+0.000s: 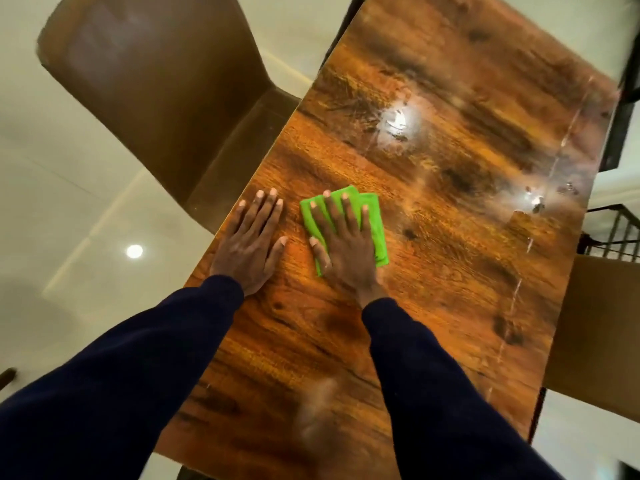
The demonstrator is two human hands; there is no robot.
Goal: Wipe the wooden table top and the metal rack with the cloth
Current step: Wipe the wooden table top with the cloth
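Note:
A glossy wooden table top (pixel 433 220) with dark grain fills the middle of the head view. A folded bright green cloth (pixel 375 233) lies flat on it near the left edge. My right hand (pixel 341 244) presses flat on the cloth with fingers spread. My left hand (pixel 251 244) rests palm down on the bare wood just left of the cloth, close to the table's edge, holding nothing. Both arms wear dark blue sleeves. A dark metal frame (pixel 620 133) shows past the table's far right edge; whether it is the rack I cannot tell.
A brown chair (pixel 156 98) stands on the pale tiled floor at the table's left side. A tan cardboard box (pixel 602 327) sits by the right edge. Dark railing bars (pixel 616 237) show behind it. Lamp glare reflects on the table.

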